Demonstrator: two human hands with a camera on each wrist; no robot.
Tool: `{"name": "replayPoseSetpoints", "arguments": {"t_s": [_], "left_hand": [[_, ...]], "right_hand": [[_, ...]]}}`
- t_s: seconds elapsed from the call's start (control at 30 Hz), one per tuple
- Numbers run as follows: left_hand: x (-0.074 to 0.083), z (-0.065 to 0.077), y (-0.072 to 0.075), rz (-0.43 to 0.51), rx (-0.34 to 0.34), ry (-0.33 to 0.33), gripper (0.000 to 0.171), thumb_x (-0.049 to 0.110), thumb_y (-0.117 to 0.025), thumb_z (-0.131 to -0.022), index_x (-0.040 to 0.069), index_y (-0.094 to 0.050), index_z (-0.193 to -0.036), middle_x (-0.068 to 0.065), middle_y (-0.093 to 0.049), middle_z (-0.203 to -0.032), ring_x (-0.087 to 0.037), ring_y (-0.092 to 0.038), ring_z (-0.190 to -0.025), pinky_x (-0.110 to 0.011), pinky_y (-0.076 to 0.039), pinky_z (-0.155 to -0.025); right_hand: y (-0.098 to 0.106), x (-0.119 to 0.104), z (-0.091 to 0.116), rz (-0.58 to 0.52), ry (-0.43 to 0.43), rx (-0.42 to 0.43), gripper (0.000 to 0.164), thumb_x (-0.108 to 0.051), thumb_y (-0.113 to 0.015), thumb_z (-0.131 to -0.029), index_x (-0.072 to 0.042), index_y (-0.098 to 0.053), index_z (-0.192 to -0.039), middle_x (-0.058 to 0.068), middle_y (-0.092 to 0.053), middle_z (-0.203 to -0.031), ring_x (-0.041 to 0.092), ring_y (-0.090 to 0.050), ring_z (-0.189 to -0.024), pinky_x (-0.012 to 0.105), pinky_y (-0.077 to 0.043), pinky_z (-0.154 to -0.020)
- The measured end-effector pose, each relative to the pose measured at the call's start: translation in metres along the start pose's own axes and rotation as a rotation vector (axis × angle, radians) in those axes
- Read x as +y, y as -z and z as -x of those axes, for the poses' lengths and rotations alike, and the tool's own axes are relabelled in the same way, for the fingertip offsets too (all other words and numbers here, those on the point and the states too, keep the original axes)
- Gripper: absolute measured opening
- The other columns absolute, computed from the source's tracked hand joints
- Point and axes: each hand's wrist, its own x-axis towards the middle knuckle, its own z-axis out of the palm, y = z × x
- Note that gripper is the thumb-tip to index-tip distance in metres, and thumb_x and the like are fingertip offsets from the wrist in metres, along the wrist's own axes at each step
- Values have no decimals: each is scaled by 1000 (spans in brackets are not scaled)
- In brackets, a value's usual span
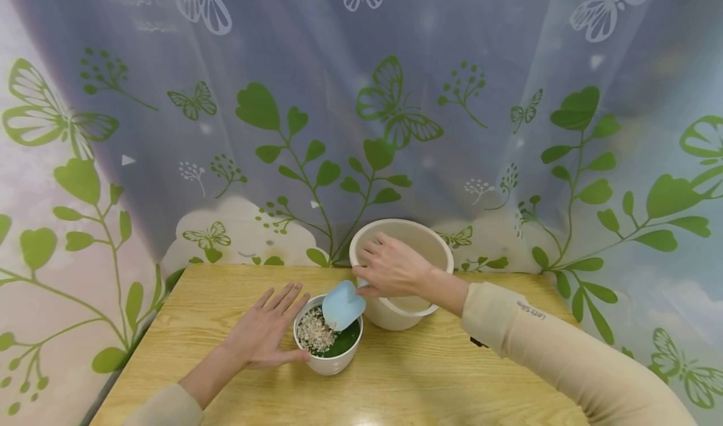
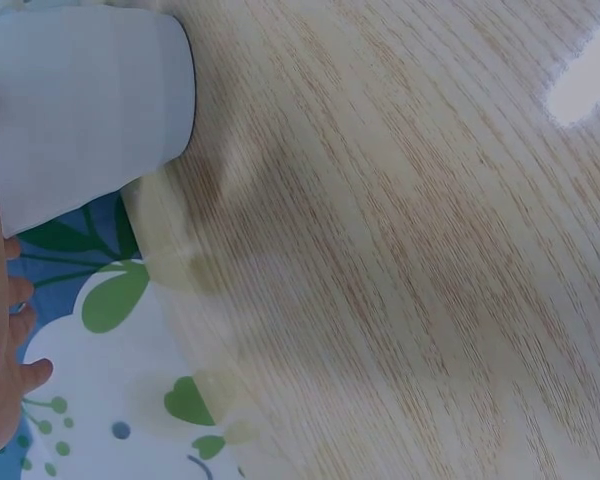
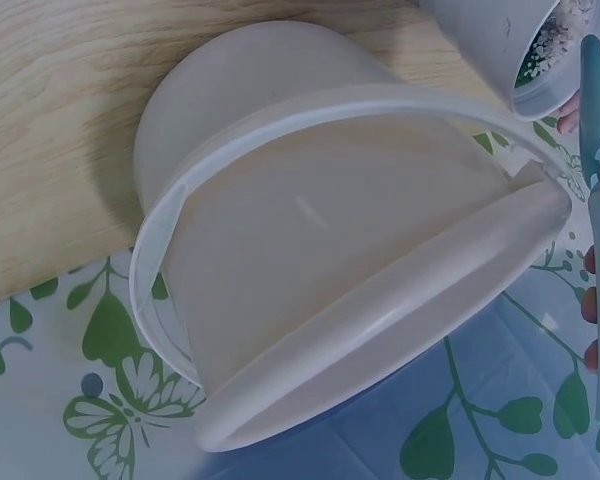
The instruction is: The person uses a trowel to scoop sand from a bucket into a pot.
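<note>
My right hand (image 1: 392, 266) grips a light blue hand trowel (image 1: 343, 307) by its handle. The trowel's blade hangs over a small white pot (image 1: 330, 367), and in the right wrist view the trowel (image 3: 596, 110) appears nearly edge-on. Pale gravel (image 1: 313, 330) fills the left part of the pot, with a green surface (image 1: 346, 341) showing at the right. My left hand (image 1: 262, 335) lies against the pot's left side, its fingers fairly straight and the thumb at the near rim. Only part of the left hand (image 2: 2, 360) enters the left wrist view.
A larger off-white bucket (image 1: 390, 319) stands right behind the small pot, below my right forearm; its pale handle (image 3: 310, 112) arcs across in the right wrist view. The wooden table (image 1: 226, 288) ends at a printed curtain (image 1: 316, 49) behind.
</note>
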Motion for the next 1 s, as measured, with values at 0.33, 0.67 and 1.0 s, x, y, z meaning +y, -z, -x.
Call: {"name": "replayPoseSetpoints", "arguments": {"t_s": [0.33,0.67,1.0], "left_hand": [[0,0,1,1,-11,5,116,92,-48,-86,5,-39,-162,-21,-39,-168,-39,-42,-156,-59,-38,-127],[0,0,1,4,-4,-4,115,91,-49,-86,5,-41,-161,-21,-39,-168,-39,-43,-155,-59,-37,-127],[1,-6,8,6,-12,-31,113,89,-50,-87,6,-40,-162,-21,-37,-170,-39,-40,-157,-60,-34,-128]], "right_hand": [[3,4,1,39,35,51,47,-72,-55,-98,-28,-69,-100,-5,-72,-93,16,-66,-89,31,-51,-84],[9,21,11,-10,-10,53,45,-70,-60,-97,-26,-69,-93,-6,-72,-92,16,-66,-88,33,-52,-84],[6,49,38,65,-66,118,44,-69,-65,-95,-25,-65,-86,-3,-66,-82,18,-55,-75,33,-42,-74]]}}
